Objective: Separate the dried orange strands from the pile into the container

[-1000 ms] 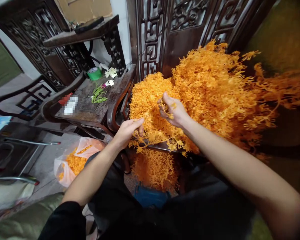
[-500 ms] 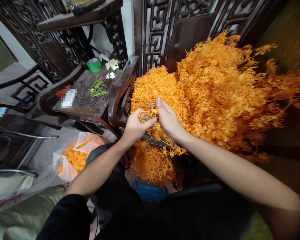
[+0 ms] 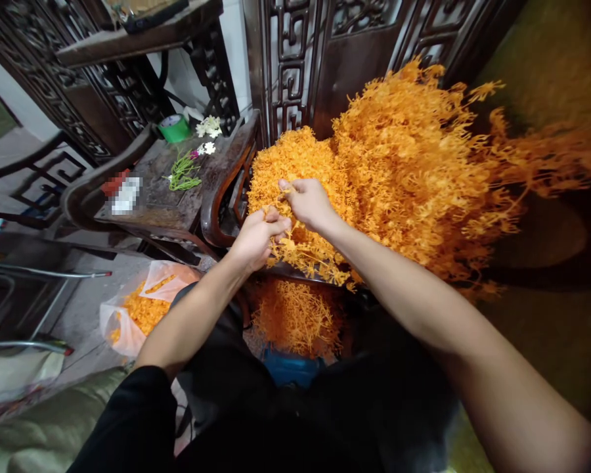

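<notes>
A big heap of orange plastic flower sprigs (image 3: pixel 414 164) lies piled on a dark wooden chair in front of me. My left hand (image 3: pixel 256 238) is closed on a small orange sprig (image 3: pixel 276 226) at the heap's near left edge. My right hand (image 3: pixel 308 202) is just above it, fingers pinched on the same sprig's upper end. The two hands almost touch. More orange sprigs (image 3: pixel 295 315) fill a container below the chair's front edge, between my knees.
To the left stands another dark carved chair (image 3: pixel 142 197) with green stems (image 3: pixel 182 176), white flowers (image 3: pixel 207 126) and a green tape roll (image 3: pixel 173 128) on its seat. A plastic bag of orange pieces (image 3: pixel 138 309) lies on the floor. A carved wooden screen (image 3: pixel 325 52) stands behind.
My hands came together on one sprig, then shifted slightly left and up on the heap; the left hand has dropped a little below the right. The view moved slightly.
</notes>
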`<state>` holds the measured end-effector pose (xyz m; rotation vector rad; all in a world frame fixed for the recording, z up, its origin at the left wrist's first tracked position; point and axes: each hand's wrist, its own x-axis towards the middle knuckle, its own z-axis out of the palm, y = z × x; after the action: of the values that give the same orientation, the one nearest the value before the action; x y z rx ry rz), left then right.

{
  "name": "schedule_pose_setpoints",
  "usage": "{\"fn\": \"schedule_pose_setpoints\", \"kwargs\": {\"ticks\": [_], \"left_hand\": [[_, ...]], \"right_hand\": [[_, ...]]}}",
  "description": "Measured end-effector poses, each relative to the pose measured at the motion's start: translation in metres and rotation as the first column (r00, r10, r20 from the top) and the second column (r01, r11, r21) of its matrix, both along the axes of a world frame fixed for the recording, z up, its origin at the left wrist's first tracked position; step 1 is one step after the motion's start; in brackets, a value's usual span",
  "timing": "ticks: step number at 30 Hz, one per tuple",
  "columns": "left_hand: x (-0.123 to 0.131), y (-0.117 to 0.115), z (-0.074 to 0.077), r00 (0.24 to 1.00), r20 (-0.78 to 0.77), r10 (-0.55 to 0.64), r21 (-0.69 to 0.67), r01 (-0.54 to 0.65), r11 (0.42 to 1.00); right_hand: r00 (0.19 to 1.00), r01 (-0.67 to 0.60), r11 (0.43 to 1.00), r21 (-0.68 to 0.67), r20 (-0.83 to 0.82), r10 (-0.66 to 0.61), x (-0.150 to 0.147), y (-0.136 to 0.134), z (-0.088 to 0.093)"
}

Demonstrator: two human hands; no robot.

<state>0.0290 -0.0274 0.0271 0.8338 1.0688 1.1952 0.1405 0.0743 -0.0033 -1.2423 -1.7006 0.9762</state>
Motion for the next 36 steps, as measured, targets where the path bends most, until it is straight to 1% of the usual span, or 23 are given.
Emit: {"fn": "schedule_pose_setpoints", "kwargs": {"ticks": [1, 3, 4, 5, 6, 7, 9, 11, 12, 14, 17, 21, 23, 26, 29, 32, 34, 36], "left_hand": [[0.0, -0.004, 0.002, 1.0, 0.001, -0.016, 0.006, 0.016, 1.0], [-0.003, -0.015, 0.003, 0.994, 0.011, -0.106, 0.026, 0.105, 0.994], [-0.005, -0.02, 0.002, 0.988, 0.022, -0.153, 0.039, 0.152, 0.988], [-0.008, -0.024, 0.001, 0.981, 0.029, -0.193, 0.047, 0.192, 0.98], [-0.012, -0.026, 0.0, 0.982, 0.038, -0.183, 0.057, 0.181, 0.982], [-0.016, -0.026, -0.002, 0.984, 0.033, -0.173, 0.054, 0.171, 0.984], [-0.025, -0.018, -0.005, 0.993, -0.001, -0.118, 0.068, 0.118, 0.991], [-0.032, -0.006, -0.009, 0.998, -0.043, -0.044, 0.108, 0.049, 0.993], [-0.034, -0.001, -0.01, 0.998, -0.058, -0.014, 0.124, 0.021, 0.992], [-0.036, 0.005, -0.012, 0.997, -0.077, 0.002, 0.132, 0.008, 0.991], [-0.035, 0.005, -0.017, 0.995, -0.098, 0.001, 0.124, 0.011, 0.992], [-0.03, 0.004, -0.022, 0.983, -0.171, 0.072, 0.173, -0.042, 0.984], [-0.03, 0.004, -0.024, 0.977, -0.199, 0.081, 0.189, -0.043, 0.981], [-0.034, 0.005, -0.022, 0.979, -0.186, 0.086, 0.226, -0.042, 0.973], [-0.041, 0.003, -0.018, 0.981, -0.17, 0.093, 0.276, -0.044, 0.96], [-0.045, 0.001, -0.013, 0.979, -0.186, 0.081, 0.298, -0.022, 0.954], [-0.044, -0.001, -0.011, 0.978, -0.197, 0.07, 0.301, -0.007, 0.954], [-0.04, -0.003, -0.009, 0.979, -0.199, 0.052, 0.3, 0.01, 0.954]], "right_hand": [[0.999, 0.035, 0.999, -0.008, 0.016, -0.035, 0.004, 0.009, -0.001], [0.984, 0.178, 0.982, -0.069, 0.031, -0.177, 0.019, 0.027, -0.005], [0.96, 0.281, 0.951, -0.129, 0.018, -0.281, 0.03, 0.035, -0.008], [0.936, 0.34, 0.917, -0.207, -0.023, -0.352, 0.041, 0.041, -0.011], [0.924, 0.338, 0.907, -0.251, -0.093, -0.37, 0.05, 0.045, -0.014], [0.93, 0.255, 0.923, -0.288, -0.19, -0.316, 0.057, 0.045, -0.016], [0.913, 0.01, 0.945, -0.328, -0.383, -0.142, 0.06, 0.038, -0.018], [0.854, -0.196, 0.922, -0.335, -0.52, -0.007, 0.053, 0.023, -0.016], [0.827, -0.259, 0.906, -0.336, -0.561, 0.029, 0.047, 0.015, -0.013], [0.797, -0.317, 0.891, -0.326, -0.6, 0.064, 0.036, 0.0, -0.007], [0.815, -0.325, 0.903, -0.281, -0.568, 0.116, 0.029, -0.02, -0.001], [0.855, -0.303, 0.934, -0.192, -0.488, 0.177, 0.025, -0.039, 0.002], [0.866, -0.279, 0.949, -0.15, -0.467, 0.181, 0.023, -0.044, 0.002], [0.907, -0.165, 0.977, -0.137, -0.411, 0.095, 0.028, -0.046, 0.007], [0.923, -0.048, 0.991, -0.122, -0.386, -0.002, 0.046, -0.043, 0.018], [0.938, 0.007, 1.0, -0.01, -0.346, -0.01, 0.064, -0.047, 0.035], [0.972, 0.006, 0.994, 0.112, -0.232, 0.021, 0.069, -0.056, 0.047], [0.995, -0.064, 0.976, 0.207, -0.068, 0.079, 0.067, -0.067, 0.054]]}}
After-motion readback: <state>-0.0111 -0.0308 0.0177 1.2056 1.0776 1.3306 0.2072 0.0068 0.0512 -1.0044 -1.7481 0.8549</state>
